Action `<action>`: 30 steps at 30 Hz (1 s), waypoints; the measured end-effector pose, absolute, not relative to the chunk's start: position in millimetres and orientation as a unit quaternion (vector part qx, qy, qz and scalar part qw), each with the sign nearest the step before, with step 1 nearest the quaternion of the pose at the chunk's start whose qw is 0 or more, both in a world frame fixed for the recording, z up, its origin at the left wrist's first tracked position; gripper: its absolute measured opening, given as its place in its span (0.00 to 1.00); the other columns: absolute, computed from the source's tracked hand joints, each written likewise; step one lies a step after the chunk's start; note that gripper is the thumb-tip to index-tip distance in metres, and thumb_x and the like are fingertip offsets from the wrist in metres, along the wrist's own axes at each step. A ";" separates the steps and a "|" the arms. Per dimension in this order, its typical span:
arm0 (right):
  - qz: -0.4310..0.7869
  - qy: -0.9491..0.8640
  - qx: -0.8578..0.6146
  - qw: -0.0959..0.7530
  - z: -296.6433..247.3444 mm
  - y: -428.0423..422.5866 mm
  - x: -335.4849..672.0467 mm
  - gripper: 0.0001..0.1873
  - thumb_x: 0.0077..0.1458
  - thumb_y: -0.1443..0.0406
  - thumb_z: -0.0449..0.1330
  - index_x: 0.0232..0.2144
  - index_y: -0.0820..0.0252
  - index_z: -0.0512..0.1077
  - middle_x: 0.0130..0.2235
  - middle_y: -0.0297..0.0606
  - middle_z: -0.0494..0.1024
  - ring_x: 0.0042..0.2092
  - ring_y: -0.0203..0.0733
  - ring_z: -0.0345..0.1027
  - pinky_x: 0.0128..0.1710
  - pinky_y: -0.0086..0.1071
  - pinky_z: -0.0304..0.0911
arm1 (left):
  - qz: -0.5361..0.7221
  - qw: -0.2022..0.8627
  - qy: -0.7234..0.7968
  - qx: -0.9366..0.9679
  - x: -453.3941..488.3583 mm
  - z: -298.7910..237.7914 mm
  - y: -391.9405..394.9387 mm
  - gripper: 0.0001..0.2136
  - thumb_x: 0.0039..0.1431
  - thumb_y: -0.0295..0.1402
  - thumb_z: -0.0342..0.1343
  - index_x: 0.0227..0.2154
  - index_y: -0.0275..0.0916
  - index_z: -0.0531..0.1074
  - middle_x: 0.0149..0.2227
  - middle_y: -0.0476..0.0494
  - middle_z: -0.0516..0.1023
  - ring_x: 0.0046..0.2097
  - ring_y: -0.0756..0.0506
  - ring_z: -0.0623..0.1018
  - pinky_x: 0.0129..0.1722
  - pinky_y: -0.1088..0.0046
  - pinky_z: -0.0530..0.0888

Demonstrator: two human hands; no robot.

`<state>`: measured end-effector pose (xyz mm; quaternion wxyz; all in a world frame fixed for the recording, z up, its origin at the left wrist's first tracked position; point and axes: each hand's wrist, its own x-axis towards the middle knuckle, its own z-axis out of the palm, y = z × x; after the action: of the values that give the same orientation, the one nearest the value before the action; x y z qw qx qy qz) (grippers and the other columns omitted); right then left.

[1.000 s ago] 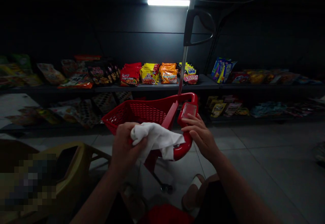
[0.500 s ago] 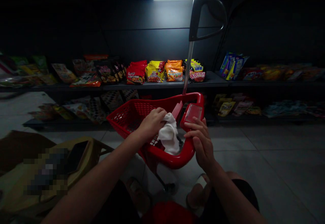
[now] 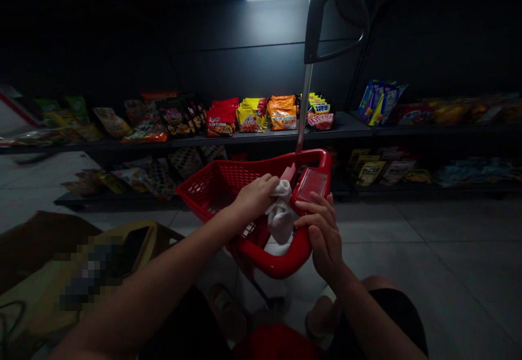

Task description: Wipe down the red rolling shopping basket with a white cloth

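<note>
A red shopping basket [image 3: 240, 172] on wheels stands in front of my knees, with a loop handle at its near end and a tall metal pole. My left hand [image 3: 258, 194] reaches over the basket and is closed on a white cloth [image 3: 281, 221], which hangs down inside the handle loop. Beside the cloth rises a pink panel [image 3: 289, 172]. My right hand [image 3: 324, 235] rests with bent fingers around the right side of the red loop, next to its framed flat plate [image 3: 312, 185].
Shelves [image 3: 240, 141] of bagged snacks and noodle packets [image 3: 250, 115] run behind the basket. A black grip [image 3: 314, 25] tops the pole. At left, a phone [image 3: 134, 248] lies on a tan seat [image 3: 153, 240]. Tiled floor [image 3: 387, 240] shows at right.
My left hand has shifted slightly right with the cloth, which is now more bunched and hangs lower from the fingers. My right hand stays on the handle loop. The view has shifted slightly.
</note>
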<state>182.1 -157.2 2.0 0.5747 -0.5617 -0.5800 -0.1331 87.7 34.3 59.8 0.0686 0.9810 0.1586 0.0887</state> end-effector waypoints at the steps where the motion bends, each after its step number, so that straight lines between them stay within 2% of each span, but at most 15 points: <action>1: -0.133 -0.582 -0.562 0.573 2.3 -156.5 183.5 0.15 0.66 0.68 0.47 0.39 0.52 0.74 0.54 0.33 0.76 0.67 0.47 0.56 0.71 0.52 0.34 | 0.098 0.055 0.170 0.979 96.5 59.1 34.4 0.14 0.66 0.30 0.48 0.53 0.43 0.67 0.53 0.41 0.71 0.51 0.43 0.75 0.47 0.68 0.72; 4: -0.126 -0.597 -0.561 0.560 3.4 -157.0 189.2 0.15 0.66 0.68 0.47 0.40 0.52 0.73 0.55 0.33 0.76 0.67 0.47 0.56 0.72 0.53 0.34 | 0.074 0.048 0.151 0.985 101.1 65.3 34.8 0.16 0.67 0.30 0.47 0.55 0.44 0.67 0.52 0.40 0.71 0.52 0.42 0.74 0.46 0.67 0.73; 9: -0.135 -0.599 -0.557 0.559 1.3 -162.7 187.1 0.15 0.66 0.68 0.47 0.40 0.51 0.73 0.54 0.33 0.75 0.67 0.47 0.55 0.72 0.53 0.34 | -0.060 0.124 0.006 0.990 61.7 85.2 34.3 0.14 0.59 0.28 0.56 0.48 0.45 0.73 0.47 0.44 0.73 0.49 0.43 0.74 0.48 0.69 0.71; 13: -0.134 -0.591 -0.557 0.568 -1.5 -164.3 174.6 0.15 0.65 0.69 0.47 0.41 0.51 0.73 0.55 0.34 0.75 0.67 0.47 0.55 0.71 0.55 0.35 | -0.013 0.125 0.056 0.990 70.9 80.8 34.1 0.14 0.62 0.28 0.53 0.49 0.46 0.73 0.46 0.45 0.73 0.47 0.45 0.75 0.46 0.71 0.71; 17: -0.132 -0.598 -0.562 0.556 -0.3 -163.8 170.6 0.15 0.65 0.70 0.47 0.42 0.51 0.72 0.55 0.34 0.74 0.67 0.47 0.54 0.71 0.54 0.34 | 0.062 0.040 0.132 0.989 115.2 69.5 36.4 0.16 0.67 0.35 0.49 0.56 0.49 0.68 0.49 0.43 0.72 0.48 0.43 0.77 0.41 0.70 0.73; 20: -0.129 -0.613 -0.568 0.534 2.3 -164.1 175.8 0.14 0.65 0.69 0.47 0.42 0.52 0.72 0.57 0.33 0.74 0.68 0.46 0.53 0.72 0.52 0.34 | 0.077 -0.005 0.134 0.988 126.2 68.4 38.4 0.19 0.70 0.36 0.43 0.61 0.50 0.64 0.50 0.42 0.71 0.49 0.41 0.77 0.39 0.69 0.74; 25: -0.129 -0.612 -0.559 0.544 3.3 -165.3 187.7 0.15 0.66 0.69 0.46 0.42 0.52 0.72 0.56 0.33 0.74 0.68 0.47 0.53 0.72 0.52 0.33 | 0.004 0.068 0.044 0.997 88.7 80.2 48.3 0.17 0.62 0.30 0.53 0.53 0.50 0.71 0.49 0.46 0.74 0.48 0.44 0.78 0.45 0.71 0.73; 27: -0.128 -0.609 -0.554 0.553 2.1 -165.5 191.0 0.15 0.66 0.68 0.46 0.41 0.52 0.73 0.56 0.33 0.75 0.68 0.47 0.54 0.72 0.52 0.34 | 0.058 0.091 0.072 0.992 72.8 89.7 53.9 0.17 0.60 0.28 0.54 0.51 0.47 0.71 0.49 0.46 0.75 0.49 0.45 0.77 0.48 0.71 0.73; 30: -0.122 -0.607 -0.552 0.559 -0.1 -165.5 193.7 0.15 0.66 0.67 0.47 0.41 0.51 0.73 0.56 0.32 0.75 0.67 0.48 0.56 0.72 0.53 0.35 | 0.229 0.076 0.191 0.951 59.9 101.0 56.7 0.16 0.62 0.30 0.52 0.53 0.43 0.68 0.51 0.44 0.75 0.51 0.43 0.77 0.51 0.68 0.72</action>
<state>193.7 -165.5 -0.1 0.5586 -0.5519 -0.6069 -0.1225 59.9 56.7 101.0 0.0765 0.9514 0.1909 0.2293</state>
